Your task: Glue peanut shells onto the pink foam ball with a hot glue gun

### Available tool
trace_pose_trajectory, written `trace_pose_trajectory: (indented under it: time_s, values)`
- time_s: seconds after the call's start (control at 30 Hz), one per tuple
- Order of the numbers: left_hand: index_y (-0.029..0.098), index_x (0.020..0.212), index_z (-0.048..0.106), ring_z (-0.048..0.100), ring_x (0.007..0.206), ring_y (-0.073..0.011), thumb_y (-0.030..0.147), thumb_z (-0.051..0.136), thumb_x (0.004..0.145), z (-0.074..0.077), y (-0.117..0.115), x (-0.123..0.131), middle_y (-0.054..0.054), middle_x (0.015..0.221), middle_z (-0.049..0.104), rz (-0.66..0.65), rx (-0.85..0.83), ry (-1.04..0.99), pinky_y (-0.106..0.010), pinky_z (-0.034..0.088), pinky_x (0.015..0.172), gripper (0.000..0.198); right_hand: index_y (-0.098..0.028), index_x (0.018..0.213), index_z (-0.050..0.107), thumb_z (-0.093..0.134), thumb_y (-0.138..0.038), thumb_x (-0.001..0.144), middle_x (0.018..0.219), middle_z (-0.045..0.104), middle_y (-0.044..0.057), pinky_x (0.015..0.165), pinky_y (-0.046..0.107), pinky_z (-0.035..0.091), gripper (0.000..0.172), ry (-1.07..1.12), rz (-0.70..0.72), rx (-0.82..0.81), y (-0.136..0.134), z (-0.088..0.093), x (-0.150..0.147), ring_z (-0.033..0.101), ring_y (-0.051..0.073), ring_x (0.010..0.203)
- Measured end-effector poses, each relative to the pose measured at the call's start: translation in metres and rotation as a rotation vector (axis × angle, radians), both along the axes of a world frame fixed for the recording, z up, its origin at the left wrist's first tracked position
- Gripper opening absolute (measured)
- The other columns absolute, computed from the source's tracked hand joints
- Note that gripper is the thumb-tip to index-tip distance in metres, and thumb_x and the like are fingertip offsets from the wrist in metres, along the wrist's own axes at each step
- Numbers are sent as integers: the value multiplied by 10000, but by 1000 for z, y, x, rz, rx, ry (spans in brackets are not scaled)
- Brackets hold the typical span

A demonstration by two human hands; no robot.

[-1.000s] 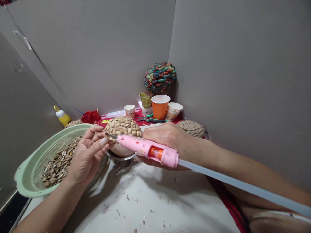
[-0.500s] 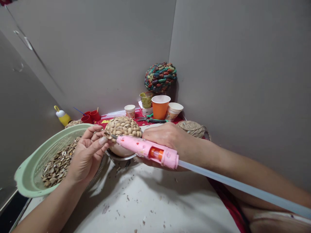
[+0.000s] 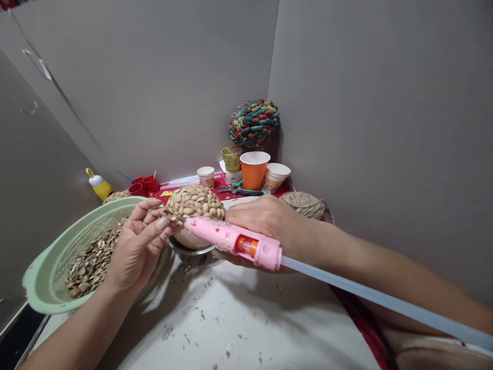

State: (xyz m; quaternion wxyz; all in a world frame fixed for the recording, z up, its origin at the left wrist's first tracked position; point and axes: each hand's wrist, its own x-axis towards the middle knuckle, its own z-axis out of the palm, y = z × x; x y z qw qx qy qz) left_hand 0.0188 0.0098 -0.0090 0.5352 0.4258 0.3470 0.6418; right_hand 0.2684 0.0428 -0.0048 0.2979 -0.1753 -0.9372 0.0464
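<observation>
Currently, the two hands are staying apart, with a pink glue gun (image 3: 225,237) bridging the gap between them. From the near left corner, the left forearm is slanting up and away, and the left hand (image 3: 140,239) is turning its palm inward, its thumb on the near side and its fingers curling on the far side. Thumb and fingertips are pinching a small shell (image 3: 170,215). From the right edge, the right forearm is sloping up toward the left, and the right hand (image 3: 264,215) is gripping the gun from its far side, knuckles facing up; the gun is hiding much of that grip. The nozzle is pointing left at the shell, meeting it or sitting just beside it; which, I cannot tell. A pale glue stick (image 3: 377,297) is trailing from the gun's rear toward the near right. Just beyond the nozzle, a shell-covered ball (image 3: 196,201) is resting in a metal bowl (image 3: 192,252), its lower part showing smooth and pale. At left, a green colander (image 3: 36,281) is holding loose shells (image 3: 92,262), partly behind the left hand.
</observation>
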Motion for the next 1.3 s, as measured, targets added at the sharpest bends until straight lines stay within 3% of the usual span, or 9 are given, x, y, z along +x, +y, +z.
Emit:
trace_pose_trajectory:
  time_s: [0.47, 0.97, 1.3]
  values:
    - [185, 960, 710, 686, 723, -84, 99, 891, 655, -1, -2, 6, 11, 845, 719, -29, -6, 14, -144, 601, 671, 366, -173, 700, 445, 623, -307, 910, 636, 455, -35, 571, 269, 254, 307, 63, 4, 20, -1, -3, -4, 370, 87, 585]
    - [184, 972, 715, 684, 723, -82, 73, 874, 677, -4, -2, 6, 10, 836, 722, -51, 2, 14, -131, 593, 652, 353, -165, 702, 459, 594, -235, 894, 626, 478, -24, 554, 263, 222, 245, 40, 33, 49, 1, -3, -2, 367, 86, 556]
    - [184, 976, 719, 691, 740, -85, 71, 873, 682, -4, -1, 5, 6, 844, 725, -45, -1, 9, -138, 604, 673, 350, -166, 693, 446, 579, -220, 895, 635, 469, -23, 561, 270, 224, 248, -5, 18, -19, 0, 0, -2, 352, 87, 569]
